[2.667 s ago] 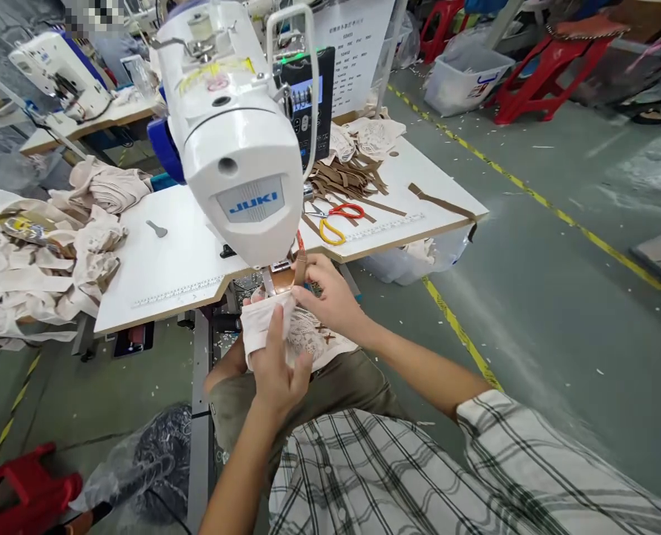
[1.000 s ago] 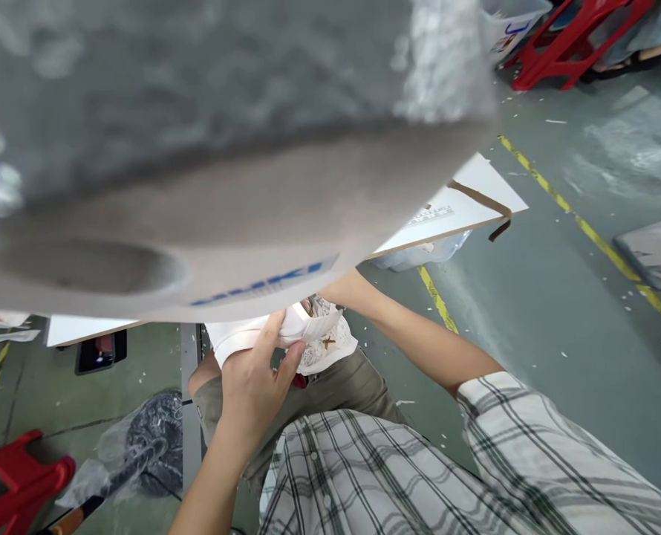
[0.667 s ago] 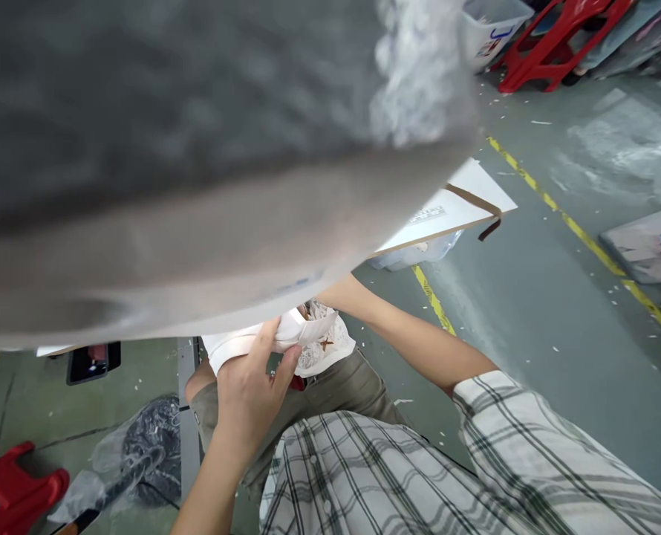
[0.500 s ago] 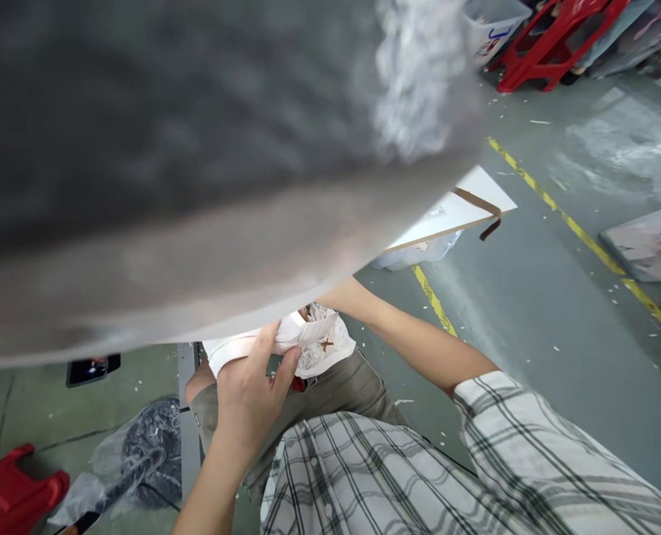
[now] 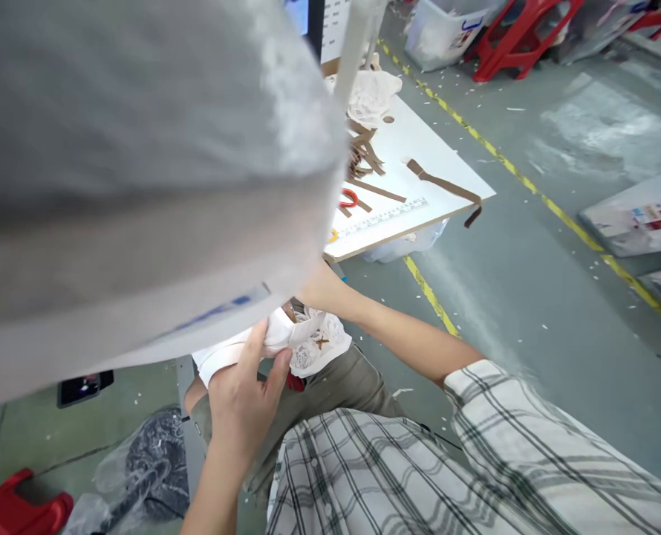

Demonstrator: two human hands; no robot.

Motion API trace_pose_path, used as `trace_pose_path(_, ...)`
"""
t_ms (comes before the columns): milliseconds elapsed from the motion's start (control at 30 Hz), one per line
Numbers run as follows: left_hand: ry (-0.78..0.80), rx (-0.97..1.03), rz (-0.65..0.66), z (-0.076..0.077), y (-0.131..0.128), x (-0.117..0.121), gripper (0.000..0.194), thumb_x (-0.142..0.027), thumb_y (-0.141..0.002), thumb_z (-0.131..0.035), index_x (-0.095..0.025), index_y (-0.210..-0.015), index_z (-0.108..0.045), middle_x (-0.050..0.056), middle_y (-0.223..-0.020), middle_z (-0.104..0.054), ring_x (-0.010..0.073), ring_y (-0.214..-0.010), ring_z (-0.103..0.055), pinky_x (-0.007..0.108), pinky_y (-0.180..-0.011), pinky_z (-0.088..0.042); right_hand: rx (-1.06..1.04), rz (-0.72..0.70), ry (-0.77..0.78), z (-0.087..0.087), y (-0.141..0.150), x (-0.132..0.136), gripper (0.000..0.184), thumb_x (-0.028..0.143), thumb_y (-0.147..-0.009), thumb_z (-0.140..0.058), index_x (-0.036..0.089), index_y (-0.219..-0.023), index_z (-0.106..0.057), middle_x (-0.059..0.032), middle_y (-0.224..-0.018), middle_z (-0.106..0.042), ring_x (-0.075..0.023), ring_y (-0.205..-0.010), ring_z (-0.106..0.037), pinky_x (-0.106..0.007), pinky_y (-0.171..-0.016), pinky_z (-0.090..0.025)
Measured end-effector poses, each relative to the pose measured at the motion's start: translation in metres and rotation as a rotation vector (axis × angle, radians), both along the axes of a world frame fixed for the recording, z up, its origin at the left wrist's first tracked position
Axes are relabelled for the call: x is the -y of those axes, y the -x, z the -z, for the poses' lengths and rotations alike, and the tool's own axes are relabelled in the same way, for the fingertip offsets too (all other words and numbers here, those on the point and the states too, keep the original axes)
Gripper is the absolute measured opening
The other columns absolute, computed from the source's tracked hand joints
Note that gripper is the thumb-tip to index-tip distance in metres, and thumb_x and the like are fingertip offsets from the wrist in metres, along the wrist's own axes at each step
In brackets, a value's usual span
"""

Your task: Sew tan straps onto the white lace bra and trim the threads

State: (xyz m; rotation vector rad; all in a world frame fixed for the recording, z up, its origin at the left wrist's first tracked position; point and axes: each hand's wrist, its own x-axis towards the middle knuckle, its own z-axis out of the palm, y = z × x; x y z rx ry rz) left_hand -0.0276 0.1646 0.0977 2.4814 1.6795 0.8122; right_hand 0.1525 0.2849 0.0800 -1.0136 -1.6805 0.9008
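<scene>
My left hand (image 5: pixel 245 394) pinches a folded white fabric piece (image 5: pixel 278 332) between thumb and fingers, above my lap. White lace fabric (image 5: pixel 324 348) with a small brown cross-shaped piece on it hangs from the right part of that fabric, over my trouser leg. Close to the lace, my right hand (image 5: pixel 320 286) reaches in from the right. Its fingers are hidden behind a large blurred grey-and-white object (image 5: pixel 141 267) very near the camera, so their grip cannot be made out.
On a white tabletop (image 5: pixel 447 167) lie brown strips (image 5: pixel 383 191), red-handled scissors (image 5: pixel 348 198), a ruler (image 5: pixel 389 218) and white lace (image 5: pixel 372 95). Red stools (image 5: pixel 523 41) and plastic bins (image 5: pixel 447 33) stand beyond. A phone (image 5: pixel 85 388) shows at lower left, near a plastic-wrapped bundle (image 5: pixel 157 453).
The camera view has shifted, so the blurred object covers less and more of the tabletop shows. Both hands stay near the white fabric, with the left still pinching it.
</scene>
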Motion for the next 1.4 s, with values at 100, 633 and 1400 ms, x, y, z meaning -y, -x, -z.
trace_pose_path(100,-0.041,-0.021,0.0,0.0,-0.001,0.0,0.048,-0.04,-0.094,-0.064,-0.017,-0.137,-0.061,0.007,-0.08,-0.078,0.0235,-0.077,-0.076,0.028,-0.067,-0.056,-0.001,-0.04,-0.02,0.0,0.001,0.004,0.012,0.028,-0.093,-0.053,0.023,-0.099,-0.062,-0.0074,-0.118,-0.063,-0.0222,-0.103,-0.059,-0.037,-0.087,-0.054)
trace_pose_path(633,-0.034,0.029,-0.019,0.0,-0.004,0.005,0.049,-0.032,-0.092,-0.069,-0.011,-0.136,-0.06,0.019,-0.119,-0.074,0.0318,-0.12,-0.068,0.043,-0.102,-0.054,-0.193,-0.035,0.148,0.008,-0.016,0.048,0.023,0.043,-0.096,-0.06,0.021,-0.096,-0.06,-0.0047,-0.099,-0.056,-0.0151,-0.086,-0.057,-0.03,-0.075,-0.05)
trace_pose_path(1400,-0.056,0.076,-0.093,0.007,-0.002,0.007,0.052,-0.037,-0.092,-0.066,-0.015,-0.139,-0.059,0.02,-0.126,-0.071,0.033,-0.121,-0.067,0.044,-0.101,-0.054,-0.169,-0.046,0.071,0.013,-0.016,0.065,0.034,0.045,-0.085,-0.075,0.021,-0.103,-0.06,-0.0037,-0.103,-0.056,-0.0139,-0.086,-0.058,-0.029,-0.08,-0.051)
